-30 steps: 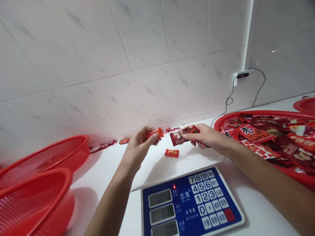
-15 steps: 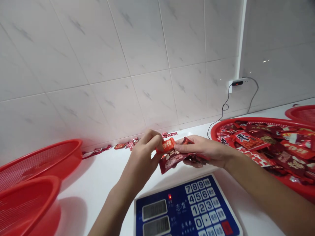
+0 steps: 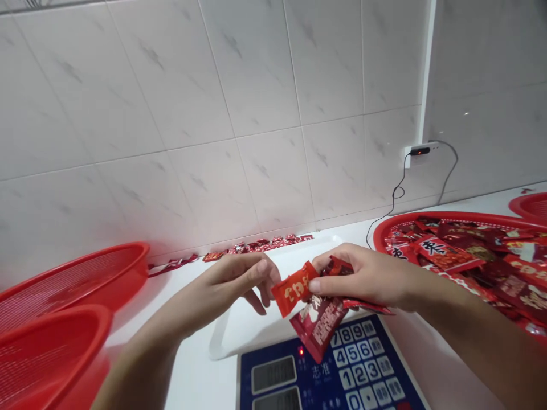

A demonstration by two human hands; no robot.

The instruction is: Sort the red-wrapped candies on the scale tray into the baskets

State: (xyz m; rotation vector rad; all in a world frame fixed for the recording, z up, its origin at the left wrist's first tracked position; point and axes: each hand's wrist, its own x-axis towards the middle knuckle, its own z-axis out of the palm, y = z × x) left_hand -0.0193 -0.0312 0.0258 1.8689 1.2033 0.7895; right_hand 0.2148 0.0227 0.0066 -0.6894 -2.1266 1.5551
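My right hand (image 3: 363,279) is shut on a bunch of red snack packets, with its thumb pressing on an orange-red wrapped packet (image 3: 294,288). A dark red printed packet (image 3: 318,327) hangs below the thumb, and other red wrappers stick out past the fingers. My left hand (image 3: 226,282) is open and holds nothing, its fingertips just beside the orange-red packet. Below both hands sits a blue digital weighing scale (image 3: 329,364) with a keypad and display windows, partly cut off by the frame's bottom edge.
A red mesh basket (image 3: 410,225) heaped with red packets stands to the right, with another red basket (image 3: 530,206) behind it. Stacked red baskets (image 3: 85,279) stand at left. Small packets (image 3: 260,246) line the tiled wall, near a plugged-in cable (image 3: 421,151).
The orange-red packet has gone from my left fingers to my right hand. My left hand has opened and moved slightly left. The small packet on the counter no longer shows.
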